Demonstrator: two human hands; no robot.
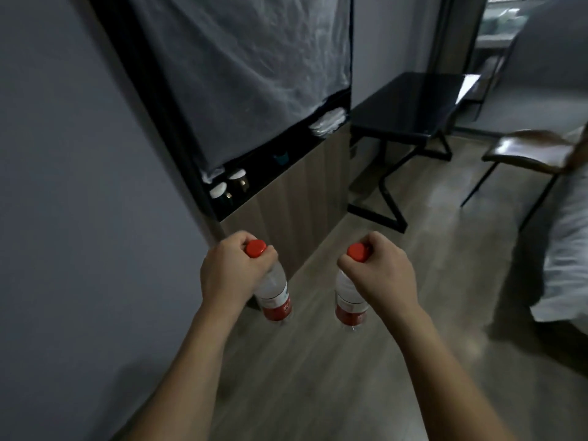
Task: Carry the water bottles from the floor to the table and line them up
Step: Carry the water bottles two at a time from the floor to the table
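Note:
My left hand (230, 272) grips the neck of a clear water bottle (275, 297) with a red cap and a red label. My right hand (383, 275) grips the neck of a second, identical water bottle (348, 305). Both bottles hang upright above the wooden floor, a short way apart. The black table (410, 106) stands ahead to the right, against the wall, with its top bare.
A wooden cabinet (305, 198) with a plastic-covered recess runs along the left; jars and cups sit in its lower niche. A brown chair (528, 151) stands at the right, past the table. White bedding (569, 249) hangs at the far right. A grey wall fills the left.

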